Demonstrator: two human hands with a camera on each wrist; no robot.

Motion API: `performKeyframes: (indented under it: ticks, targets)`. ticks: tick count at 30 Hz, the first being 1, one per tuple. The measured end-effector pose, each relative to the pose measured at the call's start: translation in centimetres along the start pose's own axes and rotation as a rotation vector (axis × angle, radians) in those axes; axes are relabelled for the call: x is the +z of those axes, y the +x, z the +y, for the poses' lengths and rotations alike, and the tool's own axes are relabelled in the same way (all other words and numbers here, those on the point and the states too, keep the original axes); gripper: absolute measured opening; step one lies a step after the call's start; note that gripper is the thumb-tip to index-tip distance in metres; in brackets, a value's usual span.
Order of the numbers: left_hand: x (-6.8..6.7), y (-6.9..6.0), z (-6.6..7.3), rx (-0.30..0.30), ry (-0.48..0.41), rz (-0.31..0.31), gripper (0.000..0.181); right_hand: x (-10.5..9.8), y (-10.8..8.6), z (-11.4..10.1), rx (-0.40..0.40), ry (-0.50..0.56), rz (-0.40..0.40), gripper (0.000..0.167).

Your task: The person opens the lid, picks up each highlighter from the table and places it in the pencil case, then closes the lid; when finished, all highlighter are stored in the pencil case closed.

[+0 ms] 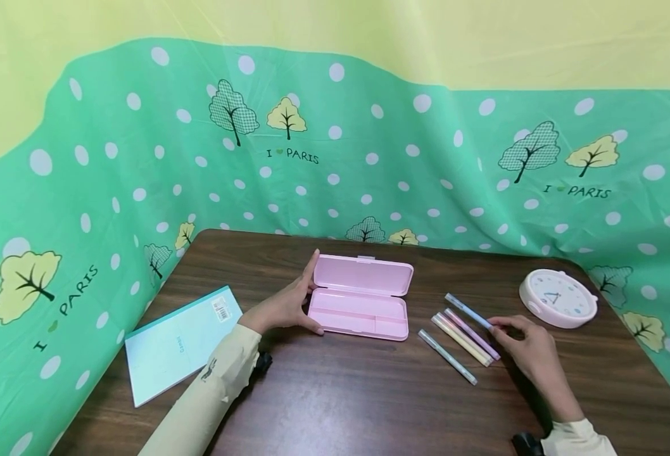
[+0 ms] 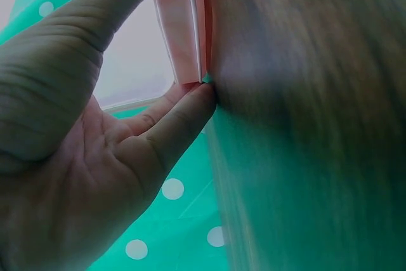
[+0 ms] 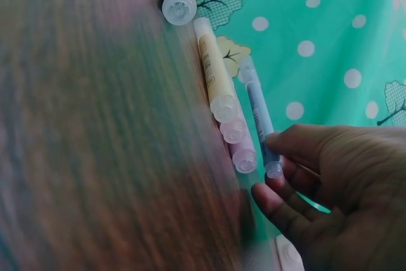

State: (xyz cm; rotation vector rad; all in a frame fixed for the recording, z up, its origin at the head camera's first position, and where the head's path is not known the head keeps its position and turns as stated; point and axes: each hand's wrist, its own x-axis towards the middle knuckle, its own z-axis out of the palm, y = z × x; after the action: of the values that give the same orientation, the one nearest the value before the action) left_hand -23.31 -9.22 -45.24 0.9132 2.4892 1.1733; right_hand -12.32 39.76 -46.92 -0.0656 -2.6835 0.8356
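Note:
An open pink pencil case (image 1: 389,316) lies mid-table, its lid tilted up at the back and its tray divided into compartments. My left hand (image 1: 285,306) holds the case's left side, thumb at the front corner and fingers by the lid; the left wrist view shows the case edge (image 2: 181,36) between them. At the right, my right hand (image 1: 529,348) pinches the near end of a blue pen (image 1: 468,310) between thumb and fingers. Beside it lie a purple pen (image 1: 474,335), yellowish pens (image 1: 461,339) and a separate grey-blue pen (image 1: 448,357).
A light blue notebook (image 1: 181,342) lies at the left, partly under the left forearm. The round white clock (image 1: 557,297) sits at the back right, beyond the right hand. A green dotted curtain (image 1: 312,190) hangs behind the table (image 1: 335,405).

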Motion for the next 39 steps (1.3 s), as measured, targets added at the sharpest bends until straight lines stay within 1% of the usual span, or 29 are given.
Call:
performKeyframes:
  ticks: [9,14,19,22,27,30,36,39]
  targets:
    - [0.0,0.0,0.0,0.005,0.01,-0.001,0.16,-0.2,0.1,-0.4,-0.062,0.007,0.009,0.013]
    - [0.0,0.0,-0.1,0.006,0.01,-0.004,0.16,-0.1,0.0,-0.6,-0.071,0.025,0.01,0.013]
    - [0.0,0.1,0.0,-0.007,0.015,-0.006,0.161,0.1,0.0,-0.9,-0.081,0.037,0.006,0.014]
    - [0.0,0.0,0.0,-0.017,0.003,-0.007,0.16,0.2,0.1,-1.1,-0.092,0.059,0.006,0.014]
    - [0.0,0.0,0.1,-0.027,-0.002,-0.005,0.159,0.5,0.2,-1.6,-0.115,0.095,0.026,0.015]
    - [0.0,0.0,0.1,-0.023,0.002,-0.003,0.159,0.9,0.3,-1.9,-0.127,0.103,0.035,0.016]
    - [0.1,0.0,0.1,-0.025,-0.008,-0.003,0.16,1.5,0.5,-2.9,-0.146,0.117,0.027,0.016]
    - [0.1,0.0,-0.1,-0.004,-0.004,0.002,0.16,1.8,0.7,-3.4,-0.17,0.127,0.029,0.017]
